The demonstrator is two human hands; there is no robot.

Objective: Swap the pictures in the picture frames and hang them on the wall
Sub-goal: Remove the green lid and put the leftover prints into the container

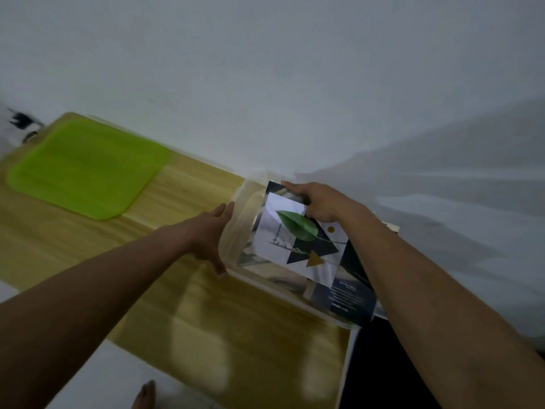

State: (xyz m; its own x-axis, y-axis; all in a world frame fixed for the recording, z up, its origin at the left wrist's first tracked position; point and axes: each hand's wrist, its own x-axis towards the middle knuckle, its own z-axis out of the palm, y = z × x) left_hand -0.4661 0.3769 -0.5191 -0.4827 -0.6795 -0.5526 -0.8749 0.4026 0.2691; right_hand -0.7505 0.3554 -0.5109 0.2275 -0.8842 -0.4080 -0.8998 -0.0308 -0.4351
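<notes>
Two bare hands work at the right end of a wooden table (191,320) that stands against a white wall (265,84); the view is blurred. At the table's far left corner a small black object (20,119) sits just off the edge, too smeared to name; beside it a lime-green mat (85,166) lies flat on the wood, well apart from the hands. Near the bottom of the view, below the table's near edge, the toes of a bare foot (144,394) show. The left hand (211,240) has straight fingers laid flat against the left wall of a clear plastic container (247,187), pressing it and clasping nothing; the container stands at the table's far right corner, touching the wall. Inside it, tilted, is the leaf picture (298,231), a white print with a green leaf, dark triangles and a gold one; behind it lies a dark sheet (348,293) with pale lettering; whether either sits in a frame I cannot tell. The right hand (320,202) has fingers curled over the far edge of the leaf picture, gripping it. Right of the container, white cloth (457,202) spreads beyond the table.
</notes>
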